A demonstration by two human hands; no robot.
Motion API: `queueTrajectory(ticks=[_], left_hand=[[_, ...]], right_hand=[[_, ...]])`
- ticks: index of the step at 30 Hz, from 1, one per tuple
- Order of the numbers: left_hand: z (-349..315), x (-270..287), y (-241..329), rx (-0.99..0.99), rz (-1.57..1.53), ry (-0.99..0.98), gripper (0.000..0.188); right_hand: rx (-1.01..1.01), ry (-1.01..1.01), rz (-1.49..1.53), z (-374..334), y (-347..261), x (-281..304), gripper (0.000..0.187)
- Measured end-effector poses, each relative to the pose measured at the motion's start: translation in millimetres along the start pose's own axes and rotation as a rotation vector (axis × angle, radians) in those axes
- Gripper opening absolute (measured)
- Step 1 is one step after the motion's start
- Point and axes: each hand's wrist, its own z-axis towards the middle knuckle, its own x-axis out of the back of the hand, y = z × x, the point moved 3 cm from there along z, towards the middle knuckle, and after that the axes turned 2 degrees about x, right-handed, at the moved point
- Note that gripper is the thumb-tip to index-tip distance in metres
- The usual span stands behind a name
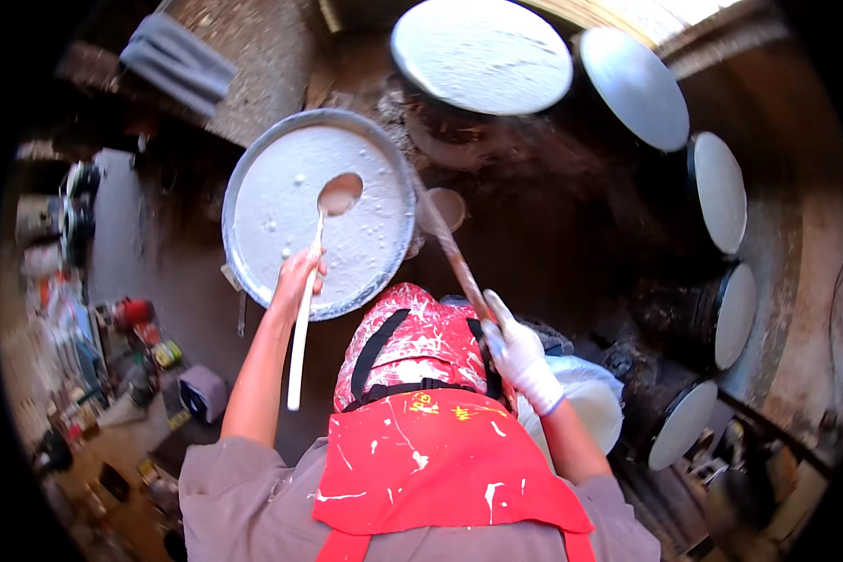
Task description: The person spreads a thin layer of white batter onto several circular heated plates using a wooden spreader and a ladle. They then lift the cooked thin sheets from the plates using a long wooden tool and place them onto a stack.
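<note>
My left hand (pixel 300 279) is bare and closed around the pale handle of a ladle (pixel 297 361). The ladle's oval bowl, brownish inside, lies over the white, bubbly liquid (pixel 276 187) in a round tub (pixel 229 211). In my right hand (pixel 525 361), which wears a white glove, is a long wooden stick (pixel 451 251) smeared with white. Its far end reaches up along the tub's right side; whether it touches the rim I cannot tell. Below the tub, my red apron (pixel 440 459) is splashed with white.
Several round, pale-topped pieces stand in an arc from a large white disc (pixel 482 56) at the far side down to a smaller disc (pixel 684 424) on the right. A whitish bucket (pixel 590 412) is beside my right forearm. Folded grey cloth (pixel 176 64) lies far left; clutter fills the left.
</note>
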Motion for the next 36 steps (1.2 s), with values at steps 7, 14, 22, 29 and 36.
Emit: queueTrajectory(ticks=[7,14,22,29,36], left_hand=[[118.2,-10.4,-50.9,0.131,0.284,0.262,0.026],[110.2,-69.6,-85.0,0.46,-0.61,0.017,0.032],[-36.6,-83.1,36.7,0.161,-1.408,-0.263,0.039],[-136.2,-98.0,187.1,-0.446,-1.154,-0.344,0.043],[-36.7,-84.4,70.9,0.059,-0.939,0.155,0.036]], right_hand=[[0.279,-0.305,-0.382,111.0,-43.2,-49.2,0.026],[0.292,-0.333,-0.461,126.6,-48.6,-32.7,0.02],[0.515,-0.339,-0.388,69.8,-58.8,58.5,0.048],[0.82,-0.149,0.096,54.0,-81.3,129.3,0.051],[0.688,-0.118,0.13,54.6,-54.6,109.1,0.046]])
